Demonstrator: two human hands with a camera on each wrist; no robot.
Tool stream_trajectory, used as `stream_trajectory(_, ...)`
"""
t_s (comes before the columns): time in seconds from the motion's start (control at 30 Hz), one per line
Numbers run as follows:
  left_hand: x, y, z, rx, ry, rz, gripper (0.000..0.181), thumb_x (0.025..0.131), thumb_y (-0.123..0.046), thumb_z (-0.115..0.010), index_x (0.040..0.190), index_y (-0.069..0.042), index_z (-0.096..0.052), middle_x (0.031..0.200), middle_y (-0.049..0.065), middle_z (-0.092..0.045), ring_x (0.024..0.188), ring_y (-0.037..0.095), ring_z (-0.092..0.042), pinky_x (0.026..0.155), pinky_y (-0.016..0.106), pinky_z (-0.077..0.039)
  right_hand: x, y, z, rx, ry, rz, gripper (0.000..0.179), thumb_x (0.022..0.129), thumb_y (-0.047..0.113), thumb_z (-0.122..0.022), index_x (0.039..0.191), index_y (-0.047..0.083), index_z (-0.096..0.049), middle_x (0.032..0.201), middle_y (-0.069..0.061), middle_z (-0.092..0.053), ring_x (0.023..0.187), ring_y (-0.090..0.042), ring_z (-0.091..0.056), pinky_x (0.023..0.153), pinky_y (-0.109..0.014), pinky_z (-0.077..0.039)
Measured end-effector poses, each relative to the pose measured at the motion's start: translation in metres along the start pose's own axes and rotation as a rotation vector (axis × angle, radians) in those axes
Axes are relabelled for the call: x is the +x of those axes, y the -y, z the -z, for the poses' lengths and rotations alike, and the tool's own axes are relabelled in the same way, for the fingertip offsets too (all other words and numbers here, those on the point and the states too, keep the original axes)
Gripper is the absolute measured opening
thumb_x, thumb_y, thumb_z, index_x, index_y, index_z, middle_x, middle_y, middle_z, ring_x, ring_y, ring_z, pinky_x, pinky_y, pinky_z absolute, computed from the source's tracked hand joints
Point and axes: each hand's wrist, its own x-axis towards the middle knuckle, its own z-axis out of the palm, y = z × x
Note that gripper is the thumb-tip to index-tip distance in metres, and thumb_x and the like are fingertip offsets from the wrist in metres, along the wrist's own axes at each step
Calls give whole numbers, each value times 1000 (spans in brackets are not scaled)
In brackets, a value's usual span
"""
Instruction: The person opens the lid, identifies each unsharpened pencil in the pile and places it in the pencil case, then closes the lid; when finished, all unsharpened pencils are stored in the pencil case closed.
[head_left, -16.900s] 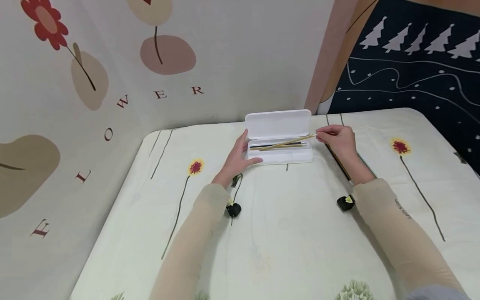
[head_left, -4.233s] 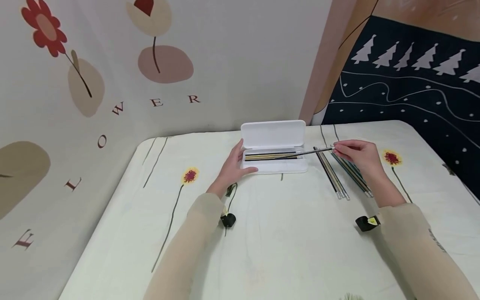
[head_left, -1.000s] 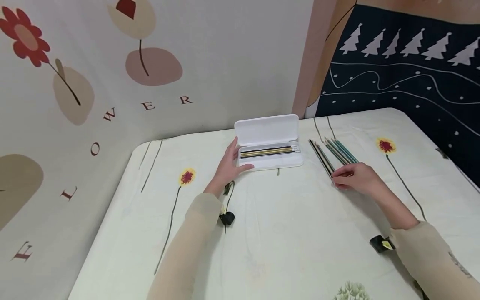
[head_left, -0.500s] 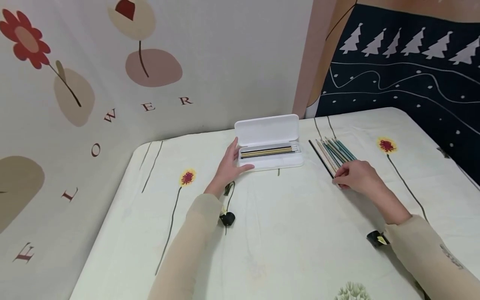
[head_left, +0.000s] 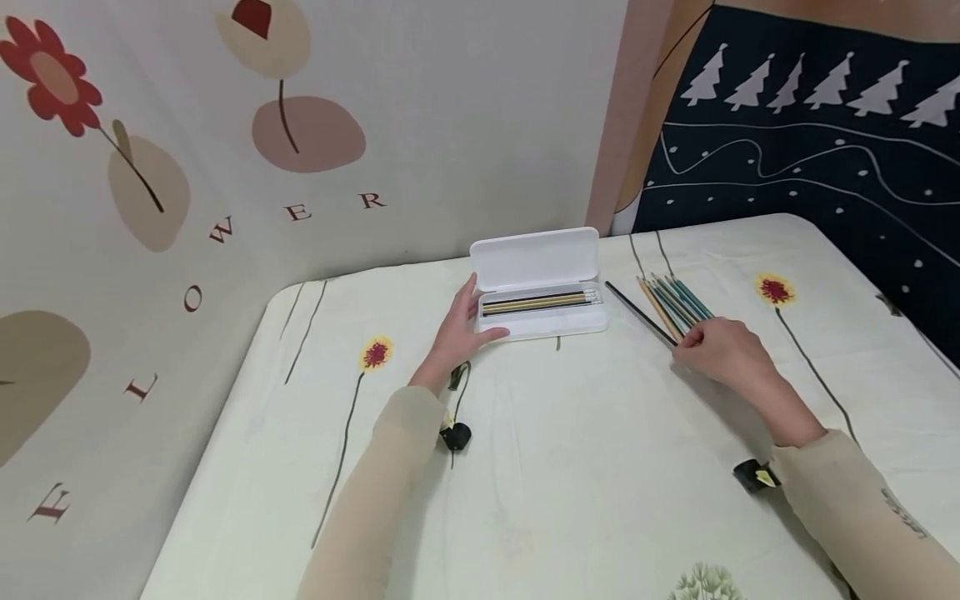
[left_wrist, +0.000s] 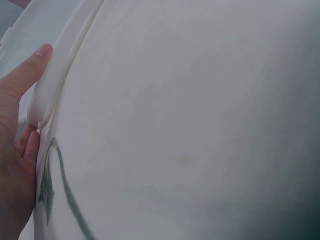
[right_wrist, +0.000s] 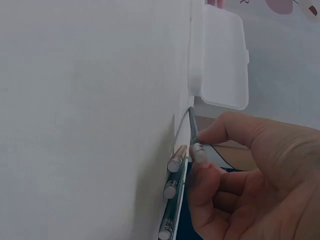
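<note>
A white open pencil case [head_left: 540,325] stands near the back edge, with several black and gold pencils [head_left: 536,304] lying lengthwise in it. My left hand [head_left: 455,337] holds its left end; in the left wrist view the thumb [left_wrist: 35,65] lies over the front rim and the fingers bend at the end wall. My right hand [head_left: 723,350] pinches a dark pencil [head_left: 640,313] near its eraser end between thumb and fingers. The right wrist view shows the eraser [right_wrist: 199,154] at the pinch. Beside that hand lie several green and tan pencils [head_left: 678,302], their near ends hidden in the head view.
A pale flower-printed cloth [head_left: 570,467] covers the table. Behind it hangs a printed curtain [head_left: 450,125], and a dark tree-patterned cloth [head_left: 810,142] is at the right. The case's raised lid [head_left: 534,257] stands at the back. Black wrist devices [head_left: 455,437] sit under both sleeves.
Since 4.2 s ago, the right hand has left a dark pencil in the case. Now it has picked another dark one from the pile, swinging its far tip left; the left hand stays put.
</note>
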Motion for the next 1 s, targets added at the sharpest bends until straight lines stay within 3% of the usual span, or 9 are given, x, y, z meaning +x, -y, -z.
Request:
stream_trajectory(0.23,0,0,0,11,2,-2,114,81,-38,-83,161,-31,-3,167,3,-22,150,22,-35,125,38,-28,-1,-2,1,112,-59,23,26,91,23,-60,100,-2,-64,72,-4,-67,63,-16,-57,54,-28,-44)
stream_trajectory(0.47,0,-1,0,-2,2,-7,114,81,-37,-83,161,-31,-3,167,3,-21,149,22,-35,125,38,-28,-1,-4,5,284,-133,40,27,97,24,-64,108,0,-62,79,-2,-68,62,-7,-63,56,-24,-53)
stream_trajectory(0.63,1,-2,1,-13,3,-14,114,80,-37,-83,161,-31,-4,166,3,-22,149,22,-35,125,39,-28,0,-6,10,395,-215,39,29,97,25,-64,109,-1,-61,74,14,-63,61,4,-64,59,-19,-57)
stream_trajectory(0.73,1,-2,2,-15,2,-14,114,80,-37,-84,161,-31,-4,167,2,-21,149,22,-35,125,39,-28,2,-10,11,522,-239,25,28,97,25,-65,111,1,-61,74,22,-61,66,7,-65,65,-15,-59)
stream_trajectory(0.83,1,-2,2,-16,2,-13,114,80,-37,-84,161,-32,-4,167,1,-21,149,21,-35,125,38,-28,5,-13,12,660,-290,-6,24,95,26,-68,109,7,-64,79,23,-64,70,7,-67,68,-13,-59)
stream_trajectory(1.0,0,-1,1,-9,3,-2,114,80,-37,-84,161,-33,-4,166,1,-22,150,21,-35,125,39,-27,7,-14,19,810,-404,13,17,96,24,-67,109,14,-70,83,23,-68,75,7,-68,70,-11,-58)
